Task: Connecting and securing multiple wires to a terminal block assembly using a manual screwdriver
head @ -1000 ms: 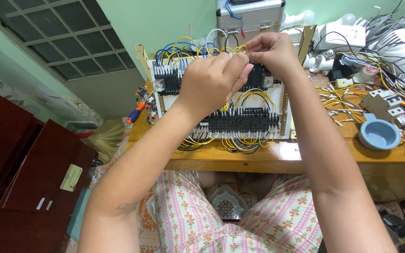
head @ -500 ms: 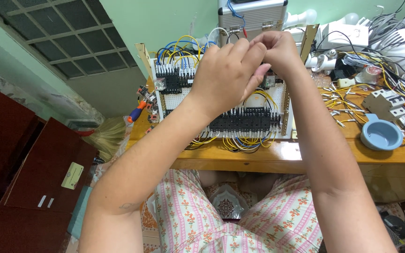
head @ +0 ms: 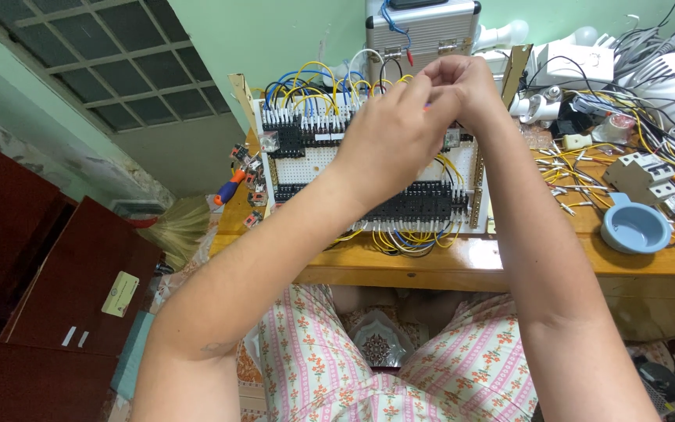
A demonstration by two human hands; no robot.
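A white perforated wiring board (head: 314, 160) stands tilted on the wooden table (head: 431, 262). It carries rows of black terminal blocks with yellow, blue and white wires. My left hand (head: 396, 137) and my right hand (head: 462, 86) meet fingertip to fingertip above the board's upper right part. Both pinch one small piece (head: 429, 106). Only a tiny blue and red tip of it shows between the fingers, and the rest is hidden. My left hand covers the board's middle.
A silver case (head: 423, 31) stands behind the board. Right of it lie loose yellow wires (head: 580, 168), a grey breaker (head: 642, 176) and a blue bowl (head: 634, 230). An orange-handled screwdriver (head: 230, 187) lies at the table's left end. Dark red cabinets (head: 56, 289) stand at the left.
Both hands have moved up and slightly right, from the board's middle to its upper edge, with the fingertips still pinched together.
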